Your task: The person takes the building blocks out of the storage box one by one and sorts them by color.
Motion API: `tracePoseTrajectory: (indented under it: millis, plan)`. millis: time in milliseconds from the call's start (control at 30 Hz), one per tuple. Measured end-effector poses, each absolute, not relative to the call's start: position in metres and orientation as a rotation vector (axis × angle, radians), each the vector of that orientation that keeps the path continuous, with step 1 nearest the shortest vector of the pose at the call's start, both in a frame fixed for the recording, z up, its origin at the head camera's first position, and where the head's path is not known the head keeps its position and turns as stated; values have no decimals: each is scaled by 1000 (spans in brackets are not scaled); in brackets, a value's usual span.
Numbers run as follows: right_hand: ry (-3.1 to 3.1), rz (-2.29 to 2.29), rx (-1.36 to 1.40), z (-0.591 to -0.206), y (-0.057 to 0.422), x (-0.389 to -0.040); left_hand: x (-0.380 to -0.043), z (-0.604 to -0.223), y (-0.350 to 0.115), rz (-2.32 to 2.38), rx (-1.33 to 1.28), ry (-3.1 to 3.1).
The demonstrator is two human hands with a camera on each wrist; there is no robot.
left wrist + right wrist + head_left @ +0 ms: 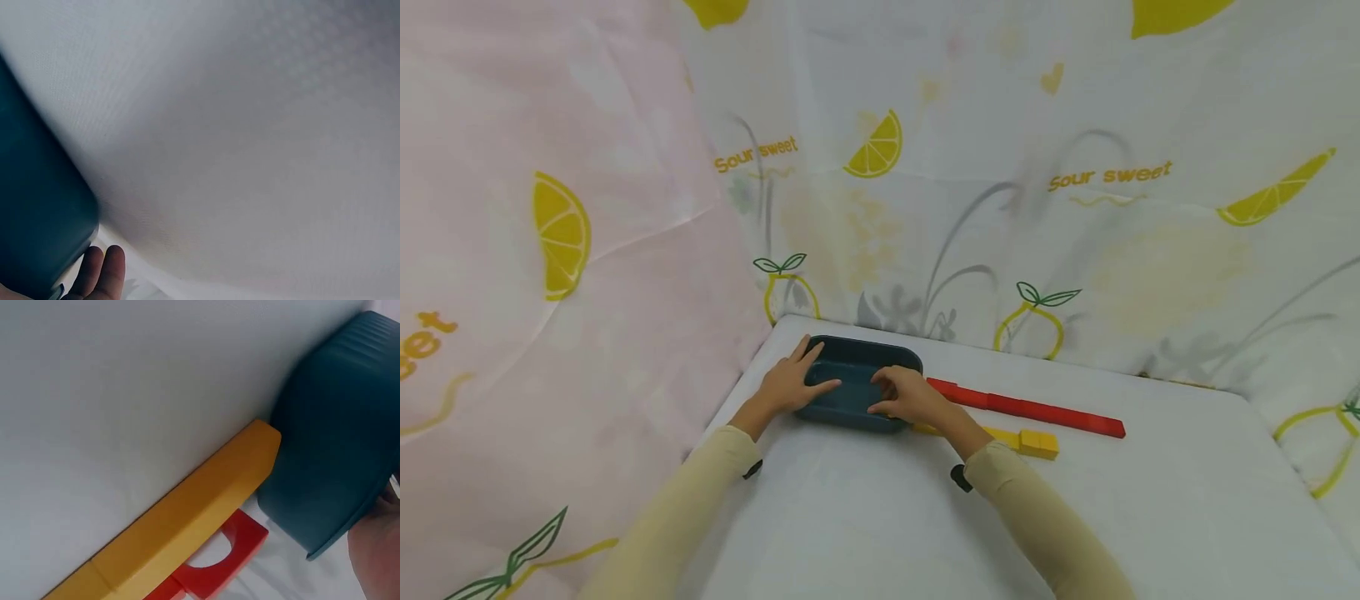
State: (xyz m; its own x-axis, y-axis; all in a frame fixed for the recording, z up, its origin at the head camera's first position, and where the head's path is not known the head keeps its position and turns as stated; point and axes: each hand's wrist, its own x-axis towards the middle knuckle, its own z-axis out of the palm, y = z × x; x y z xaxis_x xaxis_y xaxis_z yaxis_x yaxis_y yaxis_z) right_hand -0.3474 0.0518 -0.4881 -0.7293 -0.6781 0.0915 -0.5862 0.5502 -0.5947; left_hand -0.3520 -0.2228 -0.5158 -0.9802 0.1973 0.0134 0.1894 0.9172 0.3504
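A dark teal rectangular tray (850,408) with raised walls stands near the far left of the table. At its left end, my left hand (786,385) lies over the rim, fingers spread and thumb reaching inside. Two straight fingertips (112,265) show beyond the tray's corner in the left wrist view. My right hand (912,395) is over the tray's right end, its fingers bent loosely with a gap between thumb and forefinger. No thing shows in that gap. The right wrist view catches only part of this hand beside the tray's rim.
Right of the tray lies a long row of red blocks (1030,408); one has a round cutout. Nearer me is a yellow row (1037,444), partly behind my right forearm, its end close to the tray's wall. Printed cloth (955,200) hangs behind the white table (850,517).
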Motion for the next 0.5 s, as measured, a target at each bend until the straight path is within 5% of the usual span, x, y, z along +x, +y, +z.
tracePoseTrajectory:
  millis: [500]
  plan:
    - [2871,-545,-838,-495,33,-349,-354,-516,-221,529,321,3059]
